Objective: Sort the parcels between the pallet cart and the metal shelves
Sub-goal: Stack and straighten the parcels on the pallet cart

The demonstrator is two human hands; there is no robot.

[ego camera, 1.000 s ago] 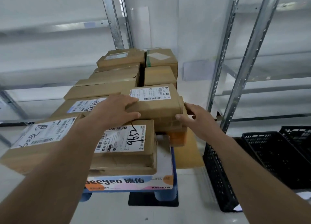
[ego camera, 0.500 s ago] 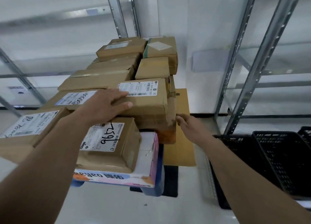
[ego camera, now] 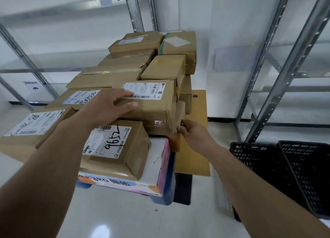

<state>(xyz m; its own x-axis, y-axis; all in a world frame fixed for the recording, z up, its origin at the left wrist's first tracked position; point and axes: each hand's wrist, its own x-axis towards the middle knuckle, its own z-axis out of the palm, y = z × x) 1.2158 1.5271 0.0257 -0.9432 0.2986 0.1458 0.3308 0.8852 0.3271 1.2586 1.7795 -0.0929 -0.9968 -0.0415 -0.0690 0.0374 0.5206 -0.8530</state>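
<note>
Several brown cardboard parcels are stacked on a blue pallet cart (ego camera: 169,189). My left hand (ego camera: 109,107) rests flat on the top near edge of a labelled parcel (ego camera: 153,105), fingers straight, thumb on its front face. My right hand (ego camera: 192,132) touches that parcel's lower right corner with its fingertips; how far they curl round it I cannot tell. Below it sits a smaller parcel marked 9652 (ego camera: 114,148) on a white printed carton (ego camera: 155,166).
Metal shelves (ego camera: 278,80) stand to the right, more shelf posts (ego camera: 135,8) behind and left. Two black plastic crates (ego camera: 285,169) sit on the floor at right. A flat cardboard sheet (ego camera: 196,148) leans behind the cart. White tiled floor lies in front.
The view has shifted left and closer to the stack. My right hand slid down from the parcel's right side to its lower right corner. My left hand stays on top.
</note>
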